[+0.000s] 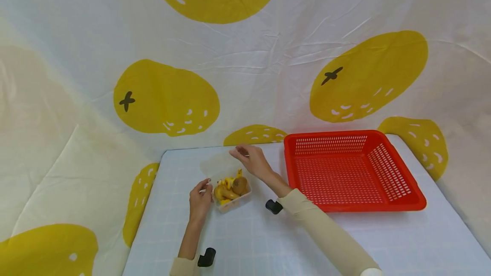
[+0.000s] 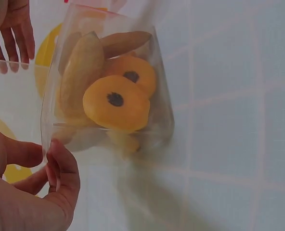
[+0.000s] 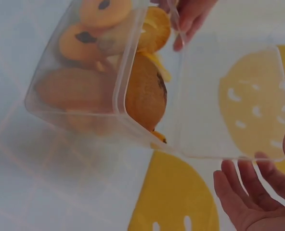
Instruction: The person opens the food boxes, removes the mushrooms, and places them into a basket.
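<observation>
A clear plastic box (image 1: 235, 203) stands on the table, filled with yellow and orange toy food pieces (image 2: 116, 98), among them a brown round one (image 3: 147, 94). Its see-through lid (image 3: 205, 106) is swung up and away from the opening. My left hand (image 1: 200, 201) is at the box's left side, where thumb and fingers pinch the rim in the left wrist view. Beyond the box, my right hand (image 1: 253, 163) has thumb and fingertips around the lid's outer corner; the other fingers (image 3: 251, 183) spread loosely by the edge.
A red slotted plastic basket (image 1: 289, 169) sits to the right of the box, near the right forearm. A white cloth with yellow fruit shapes (image 1: 166, 97) hangs behind the pale checked table (image 1: 245, 246). Black devices (image 1: 207, 257) are worn on both wrists.
</observation>
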A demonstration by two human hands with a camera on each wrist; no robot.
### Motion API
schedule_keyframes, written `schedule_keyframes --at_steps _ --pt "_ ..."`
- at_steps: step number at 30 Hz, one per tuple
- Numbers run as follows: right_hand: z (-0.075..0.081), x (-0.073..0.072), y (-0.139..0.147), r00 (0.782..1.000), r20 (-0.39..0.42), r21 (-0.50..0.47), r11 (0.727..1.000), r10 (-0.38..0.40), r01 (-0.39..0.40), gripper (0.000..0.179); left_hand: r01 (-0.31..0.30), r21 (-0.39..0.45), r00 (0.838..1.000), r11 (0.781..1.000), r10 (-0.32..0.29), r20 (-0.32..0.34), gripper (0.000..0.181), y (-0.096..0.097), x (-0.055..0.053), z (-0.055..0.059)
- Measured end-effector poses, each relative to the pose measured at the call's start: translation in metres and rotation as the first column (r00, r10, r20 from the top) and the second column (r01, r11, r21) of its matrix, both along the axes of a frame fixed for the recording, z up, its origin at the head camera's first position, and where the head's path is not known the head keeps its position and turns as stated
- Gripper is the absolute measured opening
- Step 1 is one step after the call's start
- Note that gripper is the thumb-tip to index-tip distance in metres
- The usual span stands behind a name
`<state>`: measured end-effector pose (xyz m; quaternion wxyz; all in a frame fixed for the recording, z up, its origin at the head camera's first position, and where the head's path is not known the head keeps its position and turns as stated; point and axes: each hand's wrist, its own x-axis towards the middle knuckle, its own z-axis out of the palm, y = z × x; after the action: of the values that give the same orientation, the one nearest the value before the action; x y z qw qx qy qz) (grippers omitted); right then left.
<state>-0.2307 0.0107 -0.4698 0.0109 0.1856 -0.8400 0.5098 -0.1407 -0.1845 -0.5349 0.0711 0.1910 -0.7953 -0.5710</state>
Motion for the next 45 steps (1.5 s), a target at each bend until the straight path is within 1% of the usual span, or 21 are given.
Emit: schedule_keyframes --at_steps 5,9,12,17,21,24,27,30,32,35,37,41,43,45 --pt "0.003 -0.012 -0.004 1.000 0.011 0.041 0.999 -0.006 0.005 0.034 -0.006 -0.004 1.000 1.000 0.006 -0.022 0.032 0.001 0.001 0.000" --pt "0.002 -0.019 -0.008 1.000 -0.007 0.050 0.999 -0.010 0.010 0.034 -0.017 -0.002 0.999 1.000 0.017 -0.052 0.029 0.002 0.003 -0.001" --pt "-0.001 -0.025 -0.011 1.000 -0.006 0.022 1.000 -0.002 0.002 0.030 -0.038 0.007 0.997 0.999 0.038 -0.069 0.027 0.003 0.003 -0.003" --pt "-0.010 -0.032 -0.014 0.999 0.045 -0.051 0.999 0.012 -0.010 0.024 -0.080 0.036 0.993 0.996 0.083 -0.082 0.025 0.004 0.003 -0.005" --pt "-0.019 -0.037 -0.015 0.998 0.055 -0.066 0.998 0.006 -0.002 0.019 -0.116 0.108 0.990 0.987 0.124 -0.071 0.024 0.004 0.001 -0.005" --pt "-0.025 -0.038 -0.015 0.999 0.047 -0.061 0.998 -0.005 0.007 0.017 -0.138 0.187 0.988 0.973 0.147 -0.038 0.025 0.004 0.001 -0.004" --pt "-0.030 -0.039 -0.016 0.998 0.059 -0.047 0.998 -0.026 0.029 0.015 -0.150 0.241 0.988 0.959 0.154 0.000 0.028 0.003 0.001 -0.002" --pt "-0.034 -0.038 -0.016 0.993 0.105 -0.038 0.998 -0.051 0.056 0.010 -0.153 0.292 0.988 0.944 0.151 0.029 0.031 0.002 0.001 -0.002" --pt "-0.035 -0.036 -0.014 0.989 0.131 -0.025 0.997 -0.068 0.072 0.007 -0.150 0.316 0.989 0.937 0.144 0.042 0.033 0.003 0.001 -0.002" --pt "-0.036 -0.033 -0.011 0.987 0.144 -0.019 0.997 -0.074 0.078 0.006 -0.148 0.342 0.989 0.928 0.136 0.059 0.034 0.004 0.000 -0.001" --pt "-0.035 -0.031 -0.008 0.988 0.140 -0.014 0.998 -0.061 0.064 0.006 -0.151 0.345 0.988 0.927 0.137 0.065 0.035 0.004 0.000 0.000" --pt "-0.033 -0.027 -0.003 0.994 0.110 0.025 1.000 -0.008 0.005 0.008 -0.166 0.332 0.986 0.928 0.150 0.074 0.033 0.004 0.000 0.000" --pt "-0.031 -0.023 -0.001 0.996 0.081 0.055 0.998 0.028 -0.033 0.008 -0.171 0.328 0.985 0.929 0.153 0.079 0.033 0.003 0.001 0.000" --pt "-0.028 -0.020 0.000 0.994 0.076 0.081 0.993 0.077 -0.083 0.009 -0.174 0.322 0.984 0.931 0.154 0.085 0.034 0.002 0.001 0.000"
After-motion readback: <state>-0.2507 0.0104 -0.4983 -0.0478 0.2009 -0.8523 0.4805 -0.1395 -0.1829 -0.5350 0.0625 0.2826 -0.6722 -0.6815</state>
